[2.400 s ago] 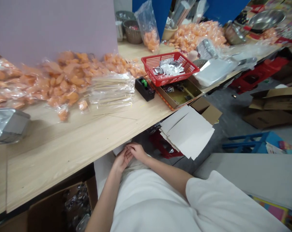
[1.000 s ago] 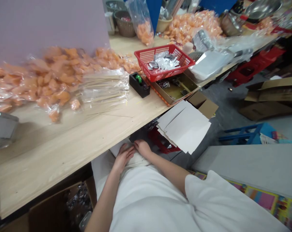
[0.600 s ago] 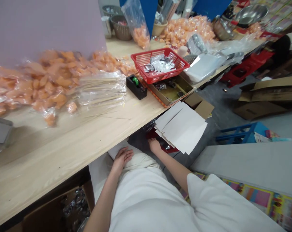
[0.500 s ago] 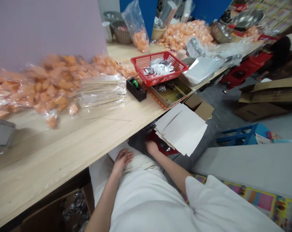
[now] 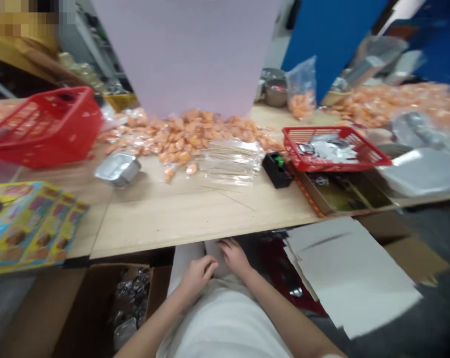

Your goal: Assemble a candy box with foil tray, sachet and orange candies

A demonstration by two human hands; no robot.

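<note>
Both hands rest on my lap in white trousers (image 5: pixel 225 318), just under the front edge of the wooden table (image 5: pixel 195 219). My left hand (image 5: pixel 197 274) lies on the thigh with its fingers loosely bent and nothing in them. My right hand (image 5: pixel 233 255) lies flat beside it, fingers spread toward the table edge, and holds nothing. The two hands almost touch. On the table straight ahead lie a clear bag of wooden skewers (image 5: pixel 232 161) and a heap of orange packets (image 5: pixel 180 136). The picture is blurred by motion.
A black tape dispenser (image 5: pixel 277 169), a red basket of silver sachets (image 5: pixel 332 149) and a brown tray (image 5: pixel 340 196) sit right. A foil tray (image 5: pixel 117 169), another red basket (image 5: pixel 42 127) and colourful boxes (image 5: pixel 27 223) sit left. White sheets (image 5: pixel 351 268) lie right; a carton (image 5: pixel 124 308) stands below.
The view has swung left and up, bringing the left side of the table into sight. My right hand has come back from the red crate under the table to my lap, beside my left hand.
</note>
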